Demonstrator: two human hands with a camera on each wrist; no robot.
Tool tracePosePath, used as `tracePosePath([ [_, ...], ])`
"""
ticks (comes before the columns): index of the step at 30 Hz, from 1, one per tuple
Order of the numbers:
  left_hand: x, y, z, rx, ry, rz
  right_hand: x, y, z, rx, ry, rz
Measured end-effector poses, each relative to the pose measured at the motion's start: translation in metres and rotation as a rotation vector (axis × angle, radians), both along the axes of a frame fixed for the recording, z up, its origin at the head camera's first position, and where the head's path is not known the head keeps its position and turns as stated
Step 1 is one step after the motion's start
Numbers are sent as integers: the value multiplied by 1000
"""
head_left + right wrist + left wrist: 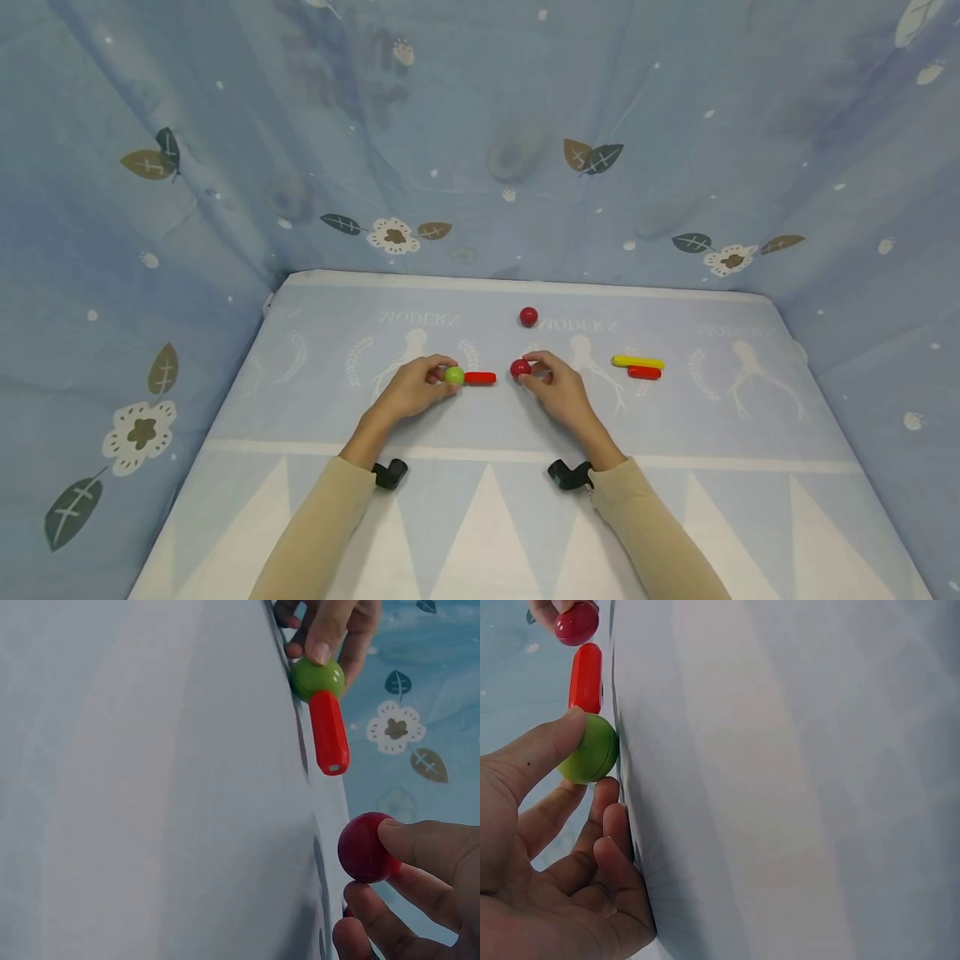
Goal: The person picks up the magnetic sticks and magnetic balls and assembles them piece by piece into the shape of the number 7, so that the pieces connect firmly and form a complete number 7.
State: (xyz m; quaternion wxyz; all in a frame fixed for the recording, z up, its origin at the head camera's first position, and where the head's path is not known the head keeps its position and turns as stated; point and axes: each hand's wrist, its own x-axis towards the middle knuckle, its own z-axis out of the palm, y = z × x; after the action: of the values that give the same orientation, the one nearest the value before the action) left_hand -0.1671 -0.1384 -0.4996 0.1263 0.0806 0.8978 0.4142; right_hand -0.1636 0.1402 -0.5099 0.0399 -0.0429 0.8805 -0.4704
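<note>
My left hand [416, 387] pinches a green ball [454, 376] between thumb and fingers. From the ball's right side a short red stick [480, 378] points toward the other hand; in the right wrist view its free end shows a small pale spot, and its other end meets the green ball [318, 678]. A dark red ball [520, 369] is held by the thumb and fingertips of my right hand [558, 390]. Between that ball and the red stick [586, 677] there is a gap, seen in the left wrist view.
Another dark red ball [528, 317] lies farther back on the cloth-covered table [487, 500]. To the right, a yellow stick [637, 362] and a shorter red stick [644, 372] lie side by side. A blue patterned curtain [480, 125] surrounds the table's back and sides.
</note>
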Motion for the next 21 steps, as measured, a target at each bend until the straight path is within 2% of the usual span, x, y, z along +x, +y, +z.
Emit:
tracePosePath([
  [21, -1, 0, 0, -7, -3, -8, 7, -18, -5, 4, 21, 49],
])
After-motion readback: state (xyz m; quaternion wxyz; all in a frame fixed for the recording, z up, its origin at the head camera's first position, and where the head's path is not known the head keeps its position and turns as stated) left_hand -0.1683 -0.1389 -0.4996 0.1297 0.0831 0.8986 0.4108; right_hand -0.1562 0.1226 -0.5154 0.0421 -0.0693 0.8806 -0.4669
